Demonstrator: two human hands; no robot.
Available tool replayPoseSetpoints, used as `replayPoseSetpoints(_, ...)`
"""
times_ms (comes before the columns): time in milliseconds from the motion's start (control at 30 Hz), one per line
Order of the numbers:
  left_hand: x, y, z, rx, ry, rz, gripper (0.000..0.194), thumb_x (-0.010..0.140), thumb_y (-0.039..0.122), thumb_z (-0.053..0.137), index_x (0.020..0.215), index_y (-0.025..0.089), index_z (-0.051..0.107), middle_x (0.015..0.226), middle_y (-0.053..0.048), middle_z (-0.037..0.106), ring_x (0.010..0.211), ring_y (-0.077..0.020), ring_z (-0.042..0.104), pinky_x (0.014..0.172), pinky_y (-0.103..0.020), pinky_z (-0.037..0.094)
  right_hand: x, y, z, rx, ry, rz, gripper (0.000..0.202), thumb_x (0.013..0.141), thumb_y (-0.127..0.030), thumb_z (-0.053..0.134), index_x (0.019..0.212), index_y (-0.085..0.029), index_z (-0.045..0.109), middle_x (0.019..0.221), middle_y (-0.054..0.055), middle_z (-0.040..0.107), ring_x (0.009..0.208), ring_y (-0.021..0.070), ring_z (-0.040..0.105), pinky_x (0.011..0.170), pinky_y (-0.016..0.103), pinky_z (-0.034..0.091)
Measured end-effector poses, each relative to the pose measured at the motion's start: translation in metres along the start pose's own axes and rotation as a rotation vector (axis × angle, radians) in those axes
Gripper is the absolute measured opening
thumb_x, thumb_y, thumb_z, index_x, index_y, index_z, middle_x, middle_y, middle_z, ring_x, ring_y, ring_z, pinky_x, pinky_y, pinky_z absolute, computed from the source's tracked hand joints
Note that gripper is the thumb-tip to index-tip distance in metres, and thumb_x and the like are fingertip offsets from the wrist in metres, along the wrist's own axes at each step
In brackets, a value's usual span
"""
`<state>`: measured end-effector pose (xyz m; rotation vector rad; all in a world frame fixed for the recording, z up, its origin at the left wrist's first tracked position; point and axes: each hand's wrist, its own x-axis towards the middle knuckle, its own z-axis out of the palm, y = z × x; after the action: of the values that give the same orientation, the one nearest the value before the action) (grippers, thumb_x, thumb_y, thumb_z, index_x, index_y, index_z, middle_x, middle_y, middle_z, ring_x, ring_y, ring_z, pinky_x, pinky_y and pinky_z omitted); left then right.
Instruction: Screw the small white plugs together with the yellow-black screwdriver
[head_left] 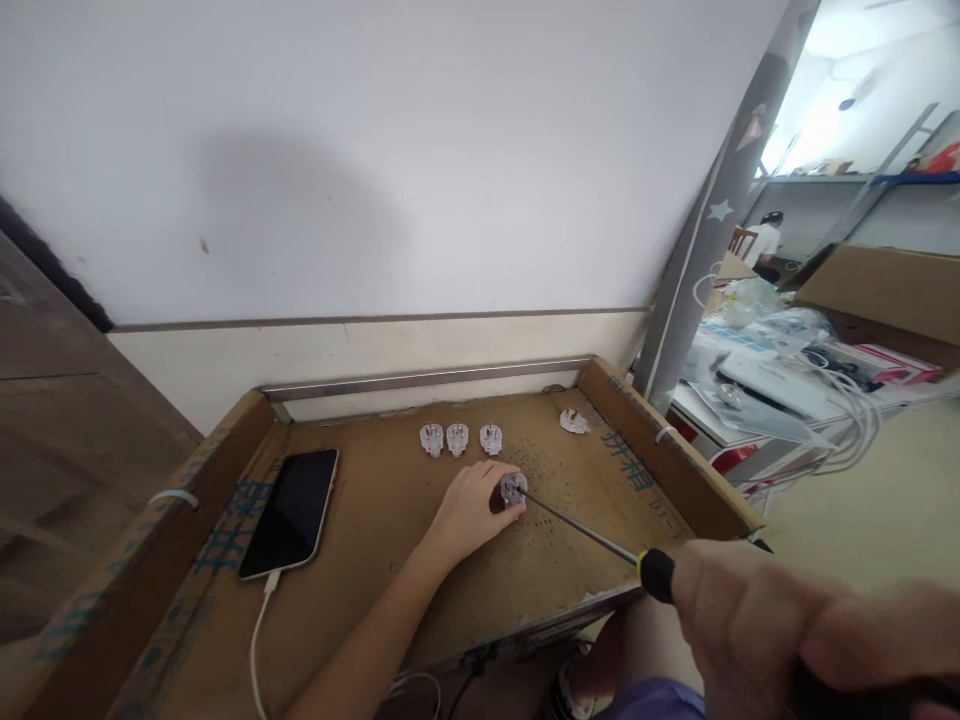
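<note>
My left hand (472, 505) pinches a clear plug housing (513, 489) between thumb and fingers, low over the cardboard. A screwdriver (592, 537) with a black and yellow handle is wrapped in my right hand (787, 610), close to the camera and partly blurred. The screwdriver's tip meets the face of the plug housing. Behind my left hand, three clear plug parts with metal pins, a left one (431, 438), a middle one (457, 438) and a right one (491, 438), lie in a row. A similar plug part (574, 421) lies farther right.
Raised cardboard sides border the work surface (375, 520). Several small dark screws (551, 480) are scattered right of my left hand. A phone (291, 513) with a white cable lies at left. A cluttered table (795, 370) and a person (765, 243) are in the right background.
</note>
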<state>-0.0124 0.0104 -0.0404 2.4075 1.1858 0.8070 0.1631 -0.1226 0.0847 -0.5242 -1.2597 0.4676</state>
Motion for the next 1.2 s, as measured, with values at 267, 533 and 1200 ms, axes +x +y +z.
replayPoseSetpoints(267,-0.001,0.001,0.004,0.001,-0.002,0.021,0.032,0.075,0.029,0.065,0.106,0.023,0.058,0.103,-0.002,0.065,0.096,-0.0217,0.058,0.086,-0.035,0.043,0.002,-0.001,0.023,0.060,0.033,0.067,0.015,0.090,-0.030,0.043,0.078,-0.022,0.046,0.047,-0.006,0.043,0.039,0.0080,0.034,0.042,0.026,0.027)
replayPoseSetpoints(533,-0.002,0.002,0.003,0.024,-0.063,-0.021,0.028,0.076,0.034,0.063,0.101,0.022,0.061,0.101,-0.001,0.067,0.096,-0.0231,0.057,0.086,-0.036,0.042,0.055,0.019,0.019,-0.203,-0.142,0.173,0.013,0.088,-0.028,0.051,0.079,-0.023,0.043,0.065,-0.003,0.056,0.057,0.0127,0.054,0.055,0.029,0.043)
replayPoseSetpoints(1200,0.000,0.002,0.005,-0.067,-0.026,-0.042,0.024,0.082,0.029,0.058,0.105,0.022,0.061,0.101,-0.004,0.067,0.094,-0.0211,0.060,0.086,-0.035,0.044,0.169,0.000,0.039,-1.109,-1.080,-0.125,0.020,0.086,-0.039,0.047,0.089,-0.021,0.056,0.068,-0.001,0.055,0.046,0.0072,0.038,0.047,0.025,0.029)
